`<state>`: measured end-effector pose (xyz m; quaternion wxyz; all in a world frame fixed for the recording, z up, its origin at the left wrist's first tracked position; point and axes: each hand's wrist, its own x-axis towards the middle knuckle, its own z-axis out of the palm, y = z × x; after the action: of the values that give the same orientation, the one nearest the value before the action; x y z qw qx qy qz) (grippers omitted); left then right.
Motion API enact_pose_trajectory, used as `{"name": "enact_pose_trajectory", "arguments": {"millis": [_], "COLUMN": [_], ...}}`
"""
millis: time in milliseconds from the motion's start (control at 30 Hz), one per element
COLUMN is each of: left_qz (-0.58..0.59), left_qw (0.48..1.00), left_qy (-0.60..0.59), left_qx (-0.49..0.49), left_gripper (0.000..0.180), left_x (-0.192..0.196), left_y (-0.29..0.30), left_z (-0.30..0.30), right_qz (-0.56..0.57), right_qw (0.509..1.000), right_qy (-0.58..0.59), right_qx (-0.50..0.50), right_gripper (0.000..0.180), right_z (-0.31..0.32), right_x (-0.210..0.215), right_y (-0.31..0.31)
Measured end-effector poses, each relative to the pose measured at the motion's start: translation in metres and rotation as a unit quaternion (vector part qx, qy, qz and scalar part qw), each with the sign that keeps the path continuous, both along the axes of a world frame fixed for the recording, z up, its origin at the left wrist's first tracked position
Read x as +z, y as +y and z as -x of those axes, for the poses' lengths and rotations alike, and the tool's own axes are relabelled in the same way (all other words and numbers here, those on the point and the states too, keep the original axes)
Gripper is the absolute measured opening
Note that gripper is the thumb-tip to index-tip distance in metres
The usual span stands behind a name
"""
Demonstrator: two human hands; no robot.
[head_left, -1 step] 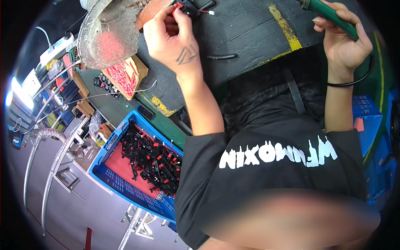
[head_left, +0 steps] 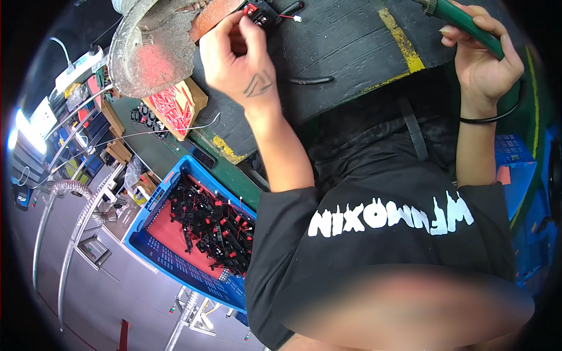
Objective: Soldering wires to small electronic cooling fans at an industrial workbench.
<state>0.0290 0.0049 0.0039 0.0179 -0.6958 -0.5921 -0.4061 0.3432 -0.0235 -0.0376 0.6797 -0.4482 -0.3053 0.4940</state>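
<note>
My right hand [head_left: 483, 64], at the upper right, is closed around the green handle of a soldering iron [head_left: 468, 26]; its tip runs out of the top of the view. At the upper middle, my left hand [head_left: 237, 61] has thumb and forefinger pinched at a small red part [head_left: 250, 9]. This red part sits at the edge of a black plastic assembly [head_left: 264, 14] on the dark bench. A short red and white wire with a white connector [head_left: 297, 19] sticks out from the assembly. The fingertips partly cover the red part.
The black bench [head_left: 351, 52] carries black-handled tools [head_left: 310, 80] and yellow tape [head_left: 404, 41]. A cloudy clear hood [head_left: 152, 52] hangs left of my left hand. Below it, a cardboard box [head_left: 175, 108] holds red pieces. A blue crate [head_left: 153, 240] holds many black and red assemblies.
My left hand has shifted slightly left and down, baring more of the black assembly. The right hand with the soldering iron looks still.
</note>
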Motion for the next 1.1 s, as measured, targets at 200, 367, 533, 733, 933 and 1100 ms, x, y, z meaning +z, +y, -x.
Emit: {"name": "enact_pose_trajectory", "arguments": {"millis": [200, 367, 533, 733, 933, 1100], "left_qz": [0.018, 0.037, 0.219, 0.306, 0.263, 0.187], "left_qw": [0.998, 0.995, 0.944, 0.92, 0.91, 0.936], "left_qy": [0.048, 0.088, 0.236, 0.234, 0.297, 0.269], "left_qx": [0.026, 0.041, 0.075, 0.071, 0.12, 0.128], "left_gripper": [0.019, 0.024, 0.038, 0.017, 0.016, 0.014], "left_x": [0.02, 0.025, 0.047, 0.062, 0.05, 0.062], "left_y": [-0.017, -0.034, -0.08, -0.108, -0.116, -0.125], "left_z": [0.037, 0.057, 0.095, 0.135, 0.15, 0.161], "right_qz": [-0.083, -0.046, -0.055, -0.03, 0.006, 0.028], "right_qw": [0.968, 0.973, 0.975, 0.971, 0.978, 0.979], "right_qy": [0.153, 0.164, 0.149, 0.175, 0.152, 0.151], "right_qx": [0.179, 0.153, 0.153, 0.158, 0.141, 0.133], "right_gripper": [0.052, 0.05, 0.048, 0.048, 0.044, 0.043], "right_z": [-0.031, -0.028, -0.022, -0.027, -0.037, -0.046], "right_x": [-0.027, -0.019, -0.012, -0.003, 0.001, 0.008], "right_y": [0.002, 0.0, 0.003, 0.002, 0.002, 0.002]}}
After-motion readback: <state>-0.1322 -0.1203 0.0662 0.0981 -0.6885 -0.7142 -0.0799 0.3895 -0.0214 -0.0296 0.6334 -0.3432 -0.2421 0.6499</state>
